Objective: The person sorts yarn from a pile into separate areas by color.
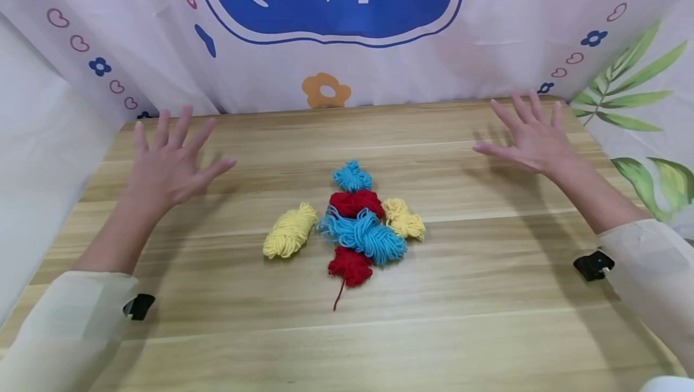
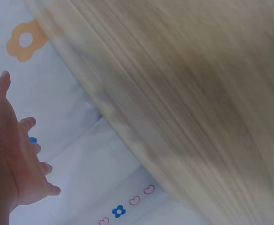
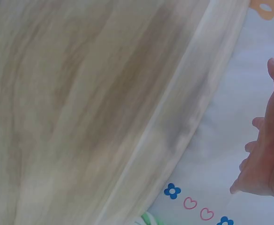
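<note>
Both hands are held up over the wooden table with fingers spread, and neither touches anything. My left hand point(image 1: 167, 169) is at the left, my right hand point(image 1: 534, 139) at the far right. Between them, mid-table, lie small bundles of yarn. A small blue bundle point(image 1: 352, 177) is at the back, then a dark red bundle point(image 1: 356, 203). A larger blue bundle point(image 1: 368, 235) lies against it, partly covering it. Nearest the front is a red bundle point(image 1: 350, 267) with a loose tail. One yellow bundle point(image 1: 290, 230) sits apart on the left; another yellow bundle point(image 1: 403, 219) is on the right.
The wooden table point(image 1: 461, 332) runs back to a white printed curtain point(image 1: 260, 79) with a blue sign. White cloth hangs at the left, and leaf-patterned cloth point(image 1: 634, 85) at the right. A black strap piece point(image 1: 593, 265) shows at the right sleeve.
</note>
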Demonstrator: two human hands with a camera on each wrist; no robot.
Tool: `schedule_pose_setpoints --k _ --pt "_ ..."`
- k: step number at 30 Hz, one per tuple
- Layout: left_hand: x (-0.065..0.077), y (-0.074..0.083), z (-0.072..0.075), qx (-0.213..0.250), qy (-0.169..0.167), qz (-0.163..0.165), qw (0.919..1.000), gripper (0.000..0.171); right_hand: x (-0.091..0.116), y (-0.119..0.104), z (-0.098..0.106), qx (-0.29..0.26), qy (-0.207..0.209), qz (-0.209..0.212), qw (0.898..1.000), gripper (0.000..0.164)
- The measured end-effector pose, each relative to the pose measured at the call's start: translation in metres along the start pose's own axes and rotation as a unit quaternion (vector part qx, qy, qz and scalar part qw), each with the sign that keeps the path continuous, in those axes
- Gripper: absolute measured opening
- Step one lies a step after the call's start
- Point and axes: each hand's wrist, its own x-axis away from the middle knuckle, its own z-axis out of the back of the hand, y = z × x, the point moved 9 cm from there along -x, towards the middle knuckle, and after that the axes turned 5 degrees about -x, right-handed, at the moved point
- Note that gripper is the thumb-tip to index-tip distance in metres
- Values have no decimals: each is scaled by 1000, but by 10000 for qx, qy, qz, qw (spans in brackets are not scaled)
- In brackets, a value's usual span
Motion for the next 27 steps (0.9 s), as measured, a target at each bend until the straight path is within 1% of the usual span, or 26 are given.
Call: schedule_pose_setpoints --k 6,16,22,27 --pt "-3 14 0 31 -27 -165 9999 93 0 -12 -1 -51 -32 117 9999 101" --pt "-1 33 5 215 91 -387 9990 90 1 -25 -4 22 -52 321 9995 102" --pt "-2 41 8 268 203 -524 9981 89 2 -35 -4 53 38 560 9984 101" --pt "-1 50 9 307 185 -633 9974 89 4 -47 -4 89 58 748 9971 99"
